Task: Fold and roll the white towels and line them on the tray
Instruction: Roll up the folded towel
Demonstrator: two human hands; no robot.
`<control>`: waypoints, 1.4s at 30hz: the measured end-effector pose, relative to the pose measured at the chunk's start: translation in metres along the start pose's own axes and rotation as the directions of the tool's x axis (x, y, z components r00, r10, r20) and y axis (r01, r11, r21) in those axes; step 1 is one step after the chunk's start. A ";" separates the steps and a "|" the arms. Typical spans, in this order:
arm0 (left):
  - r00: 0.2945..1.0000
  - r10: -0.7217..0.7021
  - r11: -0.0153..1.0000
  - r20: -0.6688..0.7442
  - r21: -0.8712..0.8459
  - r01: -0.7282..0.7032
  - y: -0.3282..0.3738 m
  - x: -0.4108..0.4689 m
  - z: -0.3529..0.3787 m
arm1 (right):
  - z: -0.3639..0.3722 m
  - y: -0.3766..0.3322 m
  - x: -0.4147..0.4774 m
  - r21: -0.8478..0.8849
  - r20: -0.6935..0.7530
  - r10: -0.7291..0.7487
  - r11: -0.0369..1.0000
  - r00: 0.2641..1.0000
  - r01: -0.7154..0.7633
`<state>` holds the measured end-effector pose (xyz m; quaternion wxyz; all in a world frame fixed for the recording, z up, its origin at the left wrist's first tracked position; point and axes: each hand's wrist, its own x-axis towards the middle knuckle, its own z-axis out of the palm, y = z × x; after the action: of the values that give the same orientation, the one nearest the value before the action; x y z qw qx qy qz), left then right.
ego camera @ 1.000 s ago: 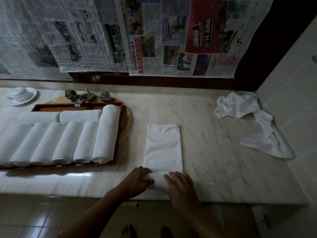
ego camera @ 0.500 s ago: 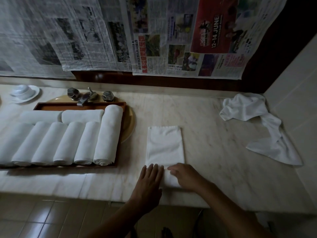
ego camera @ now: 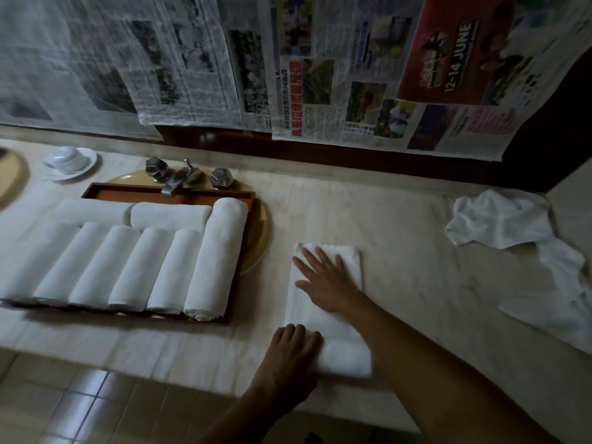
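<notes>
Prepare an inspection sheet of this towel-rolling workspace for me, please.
Surface: pale marble counter, dimly lit.
Job's things: wooden tray over the basin, lined with rolled towels; folded towel, near end rolled; loose towels crumpled at right.
Clutter: cup on saucer, far left.
Hands: left hand grips the rolled end; right hand lies flat on the towel's far part.
Cables: nothing seen.
Surroundings: tap; newspaper sheets on the wall; tiled floor.
</notes>
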<state>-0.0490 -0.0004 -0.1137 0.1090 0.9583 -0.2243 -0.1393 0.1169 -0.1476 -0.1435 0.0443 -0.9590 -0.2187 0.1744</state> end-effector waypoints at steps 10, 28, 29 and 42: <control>1.000 -0.020 0.997 -0.010 -0.074 0.019 -0.005 0.005 0.006 | 0.007 0.019 -0.038 0.181 -0.336 0.237 0.966 0.912 -0.184; 0.997 -0.028 0.999 -0.078 -0.026 0.026 -0.006 0.004 0.015 | 0.033 -0.002 -0.188 0.449 -0.148 0.072 0.894 0.986 0.002; 0.997 -0.033 0.999 -0.075 -0.024 0.031 -0.005 0.002 0.014 | 0.039 -0.005 -0.195 0.401 -0.138 0.029 0.916 0.990 0.029; 0.993 0.095 0.986 -0.074 -0.129 -0.104 -0.032 -0.058 0.020 | 0.057 -0.015 -0.229 0.332 -0.071 0.022 0.943 0.997 0.003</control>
<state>-0.0925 0.0512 -0.1279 0.1868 0.9407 -0.2583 -0.1157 -0.1023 -0.2334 -0.1227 0.2126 -0.9447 -0.1797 0.1734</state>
